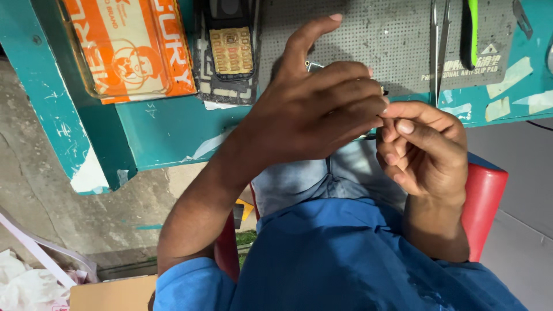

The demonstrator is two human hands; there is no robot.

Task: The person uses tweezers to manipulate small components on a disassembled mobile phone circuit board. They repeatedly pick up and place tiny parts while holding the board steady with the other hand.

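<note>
Both hands met above the lap: the left hand (314, 112) and right hand (423, 147) pinched closed on a tiny dark part (383, 92) — mostly hidden. The opened keypad phone (231, 52) lay on the teal wooden bench (167, 129) — unassembled, work seemingly midway.

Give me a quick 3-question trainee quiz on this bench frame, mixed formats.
1. True or false: the keypad phone lies between the orange box and the grey mat.
2. Multiple choice: where are the tweezers? A) in the left hand B) on the grey mat C) on the floor
3. Short answer: how do the left hand and right hand stand to each other?

Key
1. True.
2. B.
3. Fingertips meet at the teal bench edge, pinching something small and dark, mostly hidden; what it is cannot be told.
</note>
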